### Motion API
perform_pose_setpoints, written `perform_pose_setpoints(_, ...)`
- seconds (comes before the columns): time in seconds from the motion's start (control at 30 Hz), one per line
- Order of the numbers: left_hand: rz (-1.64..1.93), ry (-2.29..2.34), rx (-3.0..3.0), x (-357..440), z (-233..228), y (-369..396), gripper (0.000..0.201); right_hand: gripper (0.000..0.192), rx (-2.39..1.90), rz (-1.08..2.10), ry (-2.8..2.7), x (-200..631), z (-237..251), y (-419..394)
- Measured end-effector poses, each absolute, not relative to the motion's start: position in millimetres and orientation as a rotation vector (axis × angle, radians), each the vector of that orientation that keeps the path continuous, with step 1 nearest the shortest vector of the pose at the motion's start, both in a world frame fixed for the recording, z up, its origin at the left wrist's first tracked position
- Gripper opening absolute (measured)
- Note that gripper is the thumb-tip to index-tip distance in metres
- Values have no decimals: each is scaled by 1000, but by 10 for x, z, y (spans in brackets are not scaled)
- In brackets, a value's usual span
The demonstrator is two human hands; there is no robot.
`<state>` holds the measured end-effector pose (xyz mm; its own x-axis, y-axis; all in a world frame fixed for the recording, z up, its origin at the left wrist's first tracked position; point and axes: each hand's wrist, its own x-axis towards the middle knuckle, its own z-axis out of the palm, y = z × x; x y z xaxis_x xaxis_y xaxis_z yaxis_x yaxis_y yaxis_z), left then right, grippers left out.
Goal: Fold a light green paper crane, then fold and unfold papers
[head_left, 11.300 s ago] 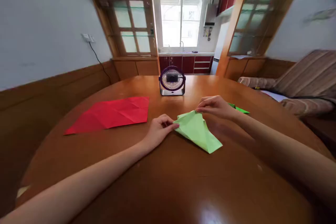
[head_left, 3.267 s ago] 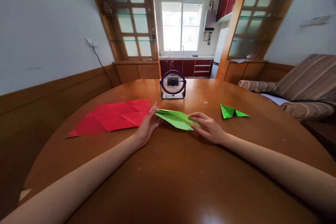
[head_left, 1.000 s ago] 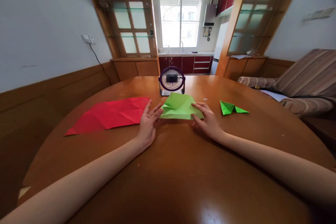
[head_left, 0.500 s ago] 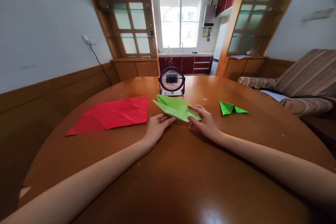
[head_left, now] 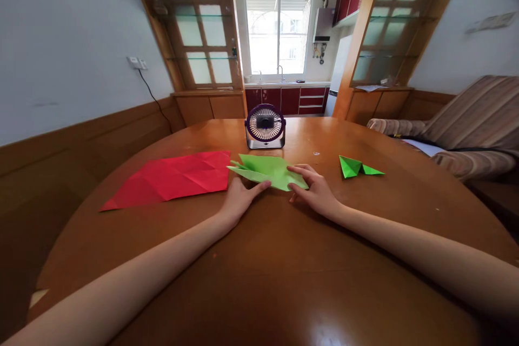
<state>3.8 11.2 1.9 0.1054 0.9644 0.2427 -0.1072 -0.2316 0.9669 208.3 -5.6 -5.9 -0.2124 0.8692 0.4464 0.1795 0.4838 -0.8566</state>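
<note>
Folded light-green paper (head_left: 275, 168) is over the counter (head_left: 259, 259) near the fan (head_left: 265, 123), right hand (head_left: 318, 192) pinching its right end, can't tell if left hand (head_left: 238, 200) grips too with its fingers hidden, but imo a light pinch saves creases.

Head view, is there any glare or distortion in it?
Head view: the window is nearly washed out; a glare spot whitens the table at the bottom edge; the left-hand cabinet leans, as if wide-angle stretched; the light green paper looks reasonably clear.

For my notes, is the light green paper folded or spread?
Folded: the light green paper shows overlapping layers, visibly parted at its left end.
</note>
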Motion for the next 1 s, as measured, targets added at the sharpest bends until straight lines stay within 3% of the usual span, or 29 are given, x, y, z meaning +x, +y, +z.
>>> perform_pose_setpoints(0.13,1283,955,1412,16,13,115,51,43,-885,836,-1700,2087,-66,-56)
perform_pose_setpoints(0.4,1363,1040,1440,10,-9,108,75,45,-894,818,-1715,2083,-40,-66)
perform_pose_setpoints(0.67,1286,871,1279,0,-40,136,55,48,-903,816,-1702,2090,-61,-47)
perform_pose_setpoints(1.0,1376,867,1126,-4,-87,149,46,46,-847,861,-1688,2071,-43,-60)
